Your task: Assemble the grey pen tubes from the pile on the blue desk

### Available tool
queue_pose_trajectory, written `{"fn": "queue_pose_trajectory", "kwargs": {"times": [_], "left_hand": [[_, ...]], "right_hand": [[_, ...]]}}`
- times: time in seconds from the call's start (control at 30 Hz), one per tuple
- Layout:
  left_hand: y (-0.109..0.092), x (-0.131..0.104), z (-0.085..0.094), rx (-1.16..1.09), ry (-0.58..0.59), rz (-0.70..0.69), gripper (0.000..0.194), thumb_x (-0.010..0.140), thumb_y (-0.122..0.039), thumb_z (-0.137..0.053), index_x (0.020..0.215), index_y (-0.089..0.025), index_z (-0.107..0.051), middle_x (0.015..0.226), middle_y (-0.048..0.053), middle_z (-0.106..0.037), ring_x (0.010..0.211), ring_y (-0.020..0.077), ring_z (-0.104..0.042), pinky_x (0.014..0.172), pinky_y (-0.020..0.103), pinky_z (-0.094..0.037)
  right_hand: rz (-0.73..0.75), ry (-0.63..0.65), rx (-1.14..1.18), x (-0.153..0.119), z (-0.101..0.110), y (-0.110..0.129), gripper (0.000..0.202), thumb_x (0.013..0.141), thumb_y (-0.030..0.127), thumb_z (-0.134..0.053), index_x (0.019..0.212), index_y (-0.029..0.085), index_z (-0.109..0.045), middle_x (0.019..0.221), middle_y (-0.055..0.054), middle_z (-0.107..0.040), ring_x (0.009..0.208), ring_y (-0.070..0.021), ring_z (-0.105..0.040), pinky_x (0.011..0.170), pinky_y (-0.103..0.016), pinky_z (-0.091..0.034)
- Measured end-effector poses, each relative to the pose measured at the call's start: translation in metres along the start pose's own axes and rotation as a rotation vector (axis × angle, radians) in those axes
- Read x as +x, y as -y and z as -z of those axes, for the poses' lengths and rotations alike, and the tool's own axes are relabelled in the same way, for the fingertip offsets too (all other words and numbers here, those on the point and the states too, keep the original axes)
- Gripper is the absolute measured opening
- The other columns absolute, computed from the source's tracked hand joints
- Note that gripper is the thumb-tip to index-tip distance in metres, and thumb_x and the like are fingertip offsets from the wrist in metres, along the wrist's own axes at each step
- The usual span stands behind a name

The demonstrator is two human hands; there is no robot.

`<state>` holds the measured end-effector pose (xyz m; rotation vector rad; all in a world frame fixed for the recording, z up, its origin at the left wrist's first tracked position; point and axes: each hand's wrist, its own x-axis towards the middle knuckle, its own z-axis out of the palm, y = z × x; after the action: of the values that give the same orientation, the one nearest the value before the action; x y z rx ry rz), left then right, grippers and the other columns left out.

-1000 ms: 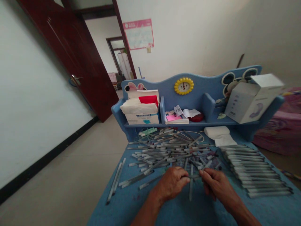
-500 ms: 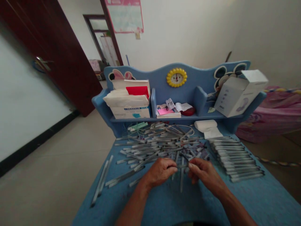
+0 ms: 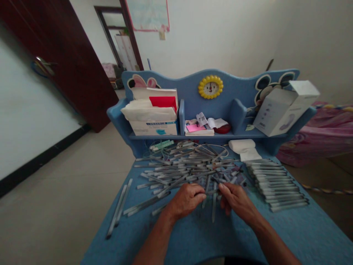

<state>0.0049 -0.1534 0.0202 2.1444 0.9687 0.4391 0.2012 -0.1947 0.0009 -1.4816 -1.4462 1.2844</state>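
Over the front of a heap of pens, my left hand and my right hand face each other, both closed. A slim grey translucent pen lies level between them. Its left end is in the curled fingers of my left hand; the thumb and forefinger of my right hand pinch the other end. The loose pens, clear-grey with dark ends, spread out behind my hands. One pen points toward me just below the held one. To the right is a neat row of pens, side by side.
A few pens lie apart at the desk's left. A blue shelf along the back carries a mask box, papers, a yellow clock and a white carton. A white paper roll sits below it.
The camera view has shifted slightly. My hands keep their hold on the pen, with the right hand a touch closer to the left. The heap and the row look the same.
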Motion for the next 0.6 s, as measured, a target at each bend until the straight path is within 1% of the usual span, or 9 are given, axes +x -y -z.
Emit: {"fn": "queue_pose_trajectory", "kwargs": {"times": [0.07,0.1,0.2,0.27,0.37,0.43,0.5,0.6], "left_hand": [[0.000,0.000,0.000,-0.001,0.005,0.003,0.020,0.081,-0.022,-0.046,0.075,-0.015,-0.065,0.069,0.000,-0.058,0.068,0.0116,-0.054,0.064,0.021,-0.036],[0.000,0.000,0.000,-0.002,0.010,0.007,0.020,0.080,-0.022,-0.046,0.075,-0.015,-0.065,0.069,0.000,-0.058,0.068,0.0115,-0.054,0.064,0.020,-0.036],[0.001,0.000,-0.002,-0.006,0.021,0.019,0.020,0.080,-0.022,-0.046,0.075,-0.015,-0.064,0.069,0.000,-0.057,0.069,0.0115,-0.054,0.063,0.020,-0.036],[0.002,0.000,-0.003,-0.007,0.024,0.027,0.020,0.081,-0.023,-0.046,0.076,-0.015,-0.064,0.069,0.000,-0.057,0.069,0.0116,-0.054,0.063,0.020,-0.036],[0.002,0.001,-0.004,-0.011,0.022,0.036,0.021,0.081,-0.023,-0.046,0.076,-0.015,-0.064,0.069,0.000,-0.058,0.068,0.0117,-0.053,0.063,0.021,-0.036],[0.002,0.002,-0.005,-0.019,0.022,0.037,0.021,0.081,-0.023,-0.046,0.076,-0.015,-0.064,0.069,0.000,-0.058,0.068,0.0117,-0.054,0.063,0.020,-0.036],[0.002,0.002,-0.005,-0.023,0.030,0.037,0.020,0.080,-0.023,-0.047,0.075,-0.015,-0.064,0.068,0.000,-0.058,0.068,0.0118,-0.054,0.063,0.020,-0.036],[0.003,0.002,-0.006,-0.024,0.037,0.039,0.020,0.079,-0.023,-0.047,0.076,-0.016,-0.065,0.069,0.000,-0.058,0.068,0.0119,-0.054,0.062,0.020,-0.036]], "right_hand": [[-0.001,-0.008,-0.038,0.000,-0.001,-0.001,0.038,0.086,0.047,-0.037,0.061,0.019,-0.045,0.046,0.004,-0.054,0.033,-0.0085,-0.048,0.036,-0.019,-0.032],[0.008,-0.002,-0.034,0.000,-0.002,-0.001,0.036,0.085,0.046,-0.039,0.062,0.019,-0.046,0.046,0.005,-0.054,0.034,-0.0084,-0.048,0.037,-0.019,-0.033],[0.028,0.024,0.042,0.001,-0.001,-0.004,0.029,0.082,0.045,-0.045,0.075,0.018,-0.051,0.051,0.005,-0.056,0.038,-0.0093,-0.052,0.040,-0.019,-0.037],[0.013,0.022,0.058,0.001,-0.001,-0.005,0.030,0.082,0.047,-0.045,0.080,0.018,-0.051,0.052,0.005,-0.056,0.038,-0.0101,-0.052,0.038,-0.020,-0.037],[-0.020,-0.014,-0.014,0.002,0.000,-0.007,0.036,0.084,0.049,-0.040,0.065,0.020,-0.047,0.046,0.004,-0.054,0.032,-0.0095,-0.048,0.034,-0.019,-0.031],[-0.025,-0.017,-0.022,0.002,0.000,-0.009,0.037,0.083,0.048,-0.041,0.060,0.020,-0.043,0.043,0.004,-0.053,0.030,-0.0088,-0.046,0.033,-0.019,-0.029],[-0.008,0.003,0.030,0.002,0.000,-0.011,0.033,0.082,0.047,-0.045,0.063,0.020,-0.045,0.045,0.004,-0.054,0.032,-0.0085,-0.047,0.035,-0.019,-0.031],[0.006,0.028,0.125,0.001,0.000,-0.012,0.027,0.079,0.046,-0.051,0.079,0.018,-0.050,0.053,0.004,-0.058,0.039,-0.0096,-0.053,0.040,-0.020,-0.037]]}}
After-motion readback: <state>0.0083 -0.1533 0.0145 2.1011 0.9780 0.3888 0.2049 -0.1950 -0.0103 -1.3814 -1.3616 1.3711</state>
